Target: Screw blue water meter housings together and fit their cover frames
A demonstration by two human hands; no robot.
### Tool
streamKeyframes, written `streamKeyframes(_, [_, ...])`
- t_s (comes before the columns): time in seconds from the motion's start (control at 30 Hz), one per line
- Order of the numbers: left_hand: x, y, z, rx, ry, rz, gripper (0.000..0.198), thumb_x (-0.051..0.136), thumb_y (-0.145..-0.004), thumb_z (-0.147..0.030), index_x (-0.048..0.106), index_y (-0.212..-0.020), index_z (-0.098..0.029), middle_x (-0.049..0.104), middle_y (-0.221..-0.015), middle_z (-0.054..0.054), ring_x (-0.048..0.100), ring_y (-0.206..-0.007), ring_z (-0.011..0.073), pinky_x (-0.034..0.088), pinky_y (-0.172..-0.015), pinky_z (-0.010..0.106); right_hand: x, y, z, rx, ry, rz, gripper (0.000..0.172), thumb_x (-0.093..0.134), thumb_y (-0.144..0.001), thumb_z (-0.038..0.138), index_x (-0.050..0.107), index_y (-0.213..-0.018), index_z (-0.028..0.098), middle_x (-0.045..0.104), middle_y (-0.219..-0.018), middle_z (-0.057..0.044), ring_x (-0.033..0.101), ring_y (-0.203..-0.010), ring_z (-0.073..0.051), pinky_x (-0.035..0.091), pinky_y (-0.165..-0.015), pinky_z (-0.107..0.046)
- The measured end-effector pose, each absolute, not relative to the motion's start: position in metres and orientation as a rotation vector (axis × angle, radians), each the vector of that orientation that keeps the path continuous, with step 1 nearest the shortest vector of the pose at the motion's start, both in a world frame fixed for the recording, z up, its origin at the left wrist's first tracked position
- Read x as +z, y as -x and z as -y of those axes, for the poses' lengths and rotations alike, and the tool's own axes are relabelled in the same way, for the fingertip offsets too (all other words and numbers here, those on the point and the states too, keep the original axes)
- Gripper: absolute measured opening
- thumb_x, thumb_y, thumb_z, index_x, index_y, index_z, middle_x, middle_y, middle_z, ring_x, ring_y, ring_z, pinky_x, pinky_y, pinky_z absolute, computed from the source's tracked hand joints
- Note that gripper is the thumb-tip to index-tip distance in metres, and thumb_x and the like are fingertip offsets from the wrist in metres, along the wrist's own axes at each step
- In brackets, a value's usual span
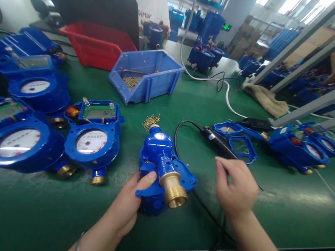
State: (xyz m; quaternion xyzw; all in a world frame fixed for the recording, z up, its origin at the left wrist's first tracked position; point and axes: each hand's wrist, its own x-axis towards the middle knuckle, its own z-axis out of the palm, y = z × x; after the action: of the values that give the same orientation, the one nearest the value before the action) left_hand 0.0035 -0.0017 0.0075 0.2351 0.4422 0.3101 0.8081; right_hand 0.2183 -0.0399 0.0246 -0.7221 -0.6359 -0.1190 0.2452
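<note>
A blue water meter [158, 144] with brass threaded ends rests on the green table, its dial side not visible. My left hand [142, 190] is closed around its left side, thumb on top of the blue housing. To the right of the meter, my right hand [236, 184] is raised with thumb and fingers pinched together; whatever lies between the fingertips is too small or hidden to make out. Just beyond it lies a black electric screwdriver [219, 142] with a cable. Behind the meter is a small pile of brass screws [151, 122].
Several blue meters with dials [91, 142] stand on the left. A blue bin [160, 83] of screws and a red bin [91, 46] are behind. Blue cover frames [243, 149] and more meters [302, 147] lie right. Across the table, a person [152, 4] holds a meter.
</note>
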Motion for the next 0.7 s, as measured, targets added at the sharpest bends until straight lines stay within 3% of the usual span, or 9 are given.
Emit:
streamKeyframes(0.1, [0.009,-0.003,-0.002,0.615,-0.533,-0.958,0.043,0.064,-0.075,-0.04,0.06,-0.111,-0.017,0.071,-0.101,0.006,0.064,-0.092,0.0215,0.045,-0.083,0.03,0.009,-0.263,0.007,-0.328,2.285,1.634,0.038,0.056,-0.078,0.022,0.058,-0.113,0.008,0.06,-0.095,-0.023,0.058,-0.087,-0.035,0.047,-0.071,-0.048])
streamKeyframes(0.17, [0.011,-0.002,-0.005,0.562,-0.541,-0.93,0.043,0.065,-0.075,-0.039,0.061,-0.11,-0.015,0.072,-0.099,0.007,0.065,-0.09,0.0228,0.046,-0.082,0.032,-0.001,-0.28,-0.008,-0.251,2.42,1.61,0.05,0.061,-0.073,0.02,0.054,-0.121,0.01,0.061,-0.091,-0.022,0.06,-0.081,-0.035,0.047,-0.065,-0.046])
streamKeyframes(0.27, [0.012,-0.001,-0.01,0.495,-0.538,-0.873,0.04,0.066,-0.074,-0.037,0.063,-0.107,-0.013,0.073,-0.094,0.009,0.066,-0.086,0.0238,0.047,-0.08,0.033,-0.001,-0.291,-0.013,-0.152,2.483,1.557,0.053,0.06,-0.074,0.022,0.05,-0.126,0.015,0.063,-0.088,-0.017,0.062,-0.077,-0.031,0.048,-0.065,-0.041])
streamKeyframes(0.37, [0.011,0.001,-0.012,0.482,-0.526,-0.831,0.035,0.067,-0.074,-0.034,0.066,-0.101,-0.013,0.073,-0.092,0.009,0.067,-0.085,0.0234,0.048,-0.079,0.032,0.025,-0.294,-0.005,-0.18,2.43,1.41,0.059,0.058,-0.077,0.03,0.04,-0.132,0.016,0.06,-0.106,-0.018,0.06,-0.092,-0.032,0.047,-0.076,-0.045])
streamKeyframes(0.43, [0.012,0.001,-0.012,0.477,-0.512,-0.822,0.03,0.067,-0.074,-0.033,0.068,-0.097,-0.014,0.073,-0.092,0.008,0.066,-0.086,0.0224,0.048,-0.079,0.031,0.054,-0.291,0.002,-0.191,2.228,1.243,0.061,0.06,-0.075,0.032,0.039,-0.129,0.015,0.057,-0.112,-0.018,0.058,-0.097,-0.031,0.046,-0.081,-0.048])
streamKeyframes(0.57, [0.015,0.0,-0.013,0.469,-0.491,-0.843,0.027,0.065,-0.075,-0.031,0.068,-0.098,-0.015,0.073,-0.093,0.007,0.066,-0.086,0.0215,0.048,-0.081,0.031,0.109,-0.265,0.009,0.134,1.422,0.928,0.041,0.054,-0.068,0.016,0.051,-0.109,0.024,0.055,-0.08,-0.001,0.06,-0.072,-0.02,0.052,-0.074,-0.045])
streamKeyframes(0.7, [0.017,-0.002,-0.013,0.467,-0.457,-0.846,0.026,0.066,-0.076,-0.03,0.068,-0.098,-0.017,0.073,-0.095,0.006,0.066,-0.088,0.0214,0.047,-0.084,0.031,0.128,-0.226,0.003,0.481,1.062,0.888,0.028,0.046,-0.068,0.006,0.061,-0.087,0.02,0.051,-0.064,0.001,0.053,-0.058,-0.013,0.05,-0.061,-0.032])
